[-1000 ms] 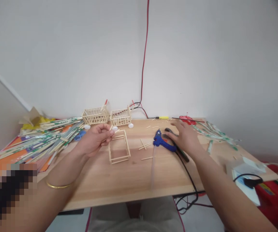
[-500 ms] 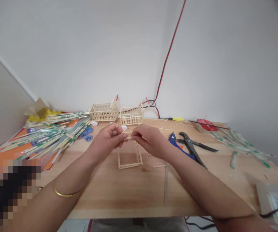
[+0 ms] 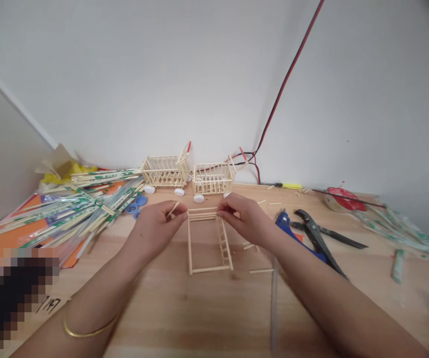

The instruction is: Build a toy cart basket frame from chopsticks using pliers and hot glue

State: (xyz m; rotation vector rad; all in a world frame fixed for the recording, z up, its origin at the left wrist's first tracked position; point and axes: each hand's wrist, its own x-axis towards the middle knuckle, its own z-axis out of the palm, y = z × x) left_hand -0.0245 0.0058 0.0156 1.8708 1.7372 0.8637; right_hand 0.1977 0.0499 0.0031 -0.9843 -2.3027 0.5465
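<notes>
A small open frame of thin wooden sticks [image 3: 210,269] stands on the table between my hands, with ladder-like rungs along its right side. At its far left corner, my left hand [image 3: 158,223] is closed, thumb and finger pinching there. A short loose stick [image 3: 173,209] also pokes up between that hand's fingers. My right hand [image 3: 242,216] pinches the far right corner, its fingertips partly hiding the joint. Several parallel sticks [image 3: 202,216] span the far side from one hand to the other.
Behind stand two small stick carts [image 3: 165,171] with white wheels. Wrapped sticks [image 3: 102,204] and blue rings [image 3: 131,208] lie left. At right are a blue glue gun [image 3: 284,223], black pliers [image 3: 313,233], a red-topped bowl [image 3: 344,199] and a clear strip [image 3: 274,308].
My hands have drawn apart from close together to the far corners of the frame, uncovering its far side. The whole view has shifted slightly.
</notes>
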